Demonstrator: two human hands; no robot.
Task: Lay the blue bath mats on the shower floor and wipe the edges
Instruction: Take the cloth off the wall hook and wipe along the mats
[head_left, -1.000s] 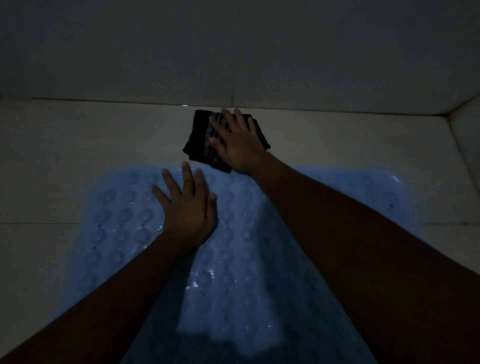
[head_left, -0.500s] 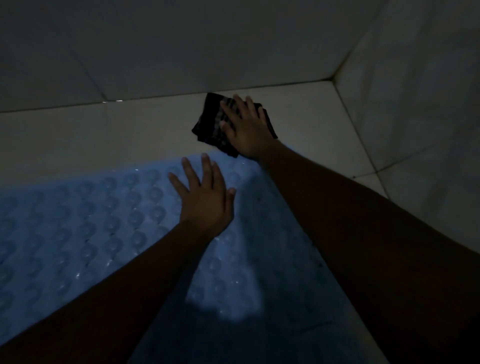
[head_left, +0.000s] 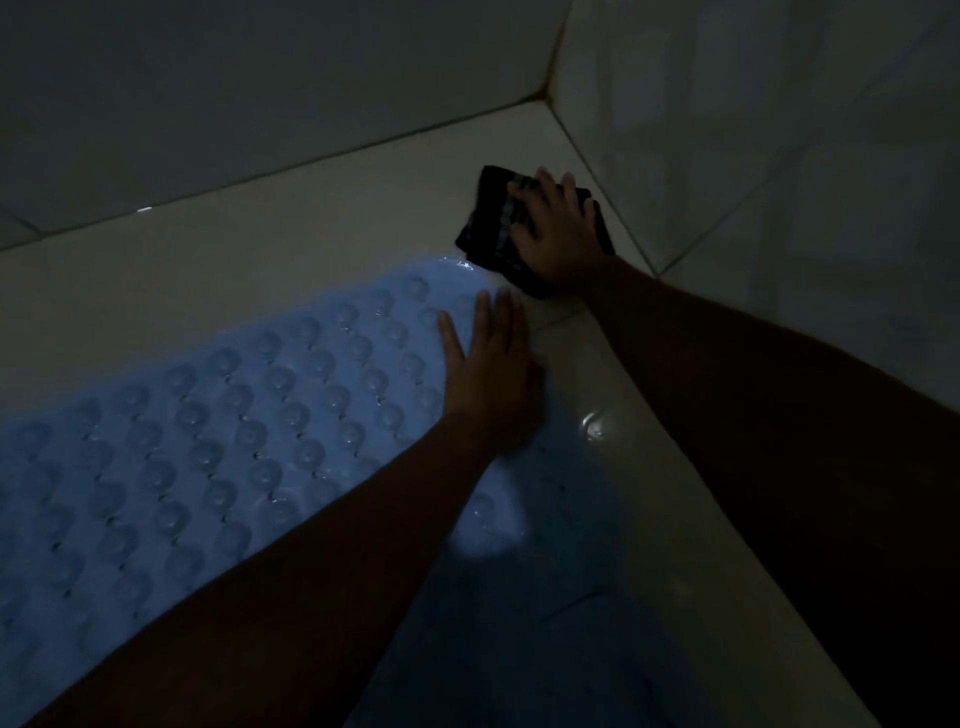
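A pale blue bath mat (head_left: 234, 441) with rows of round bumps lies flat on the cream shower floor (head_left: 260, 249). My left hand (head_left: 491, 374) rests flat on the mat near its far right corner, fingers straight. My right hand (head_left: 556, 234) presses, fingers spread, on a dark folded cloth (head_left: 488, 228) that lies on the floor just beyond the mat's corner, close to the wall. The light is dim.
Two tiled walls meet in a corner (head_left: 545, 96) just past the cloth. The right wall (head_left: 779, 156) runs close along my right forearm. A wet glint (head_left: 595, 426) shows on the floor strip right of the mat.
My right hand has slid the cloth along the mat's far edge to the right, into the wall corner. My left hand has moved right along the mat to its corner.
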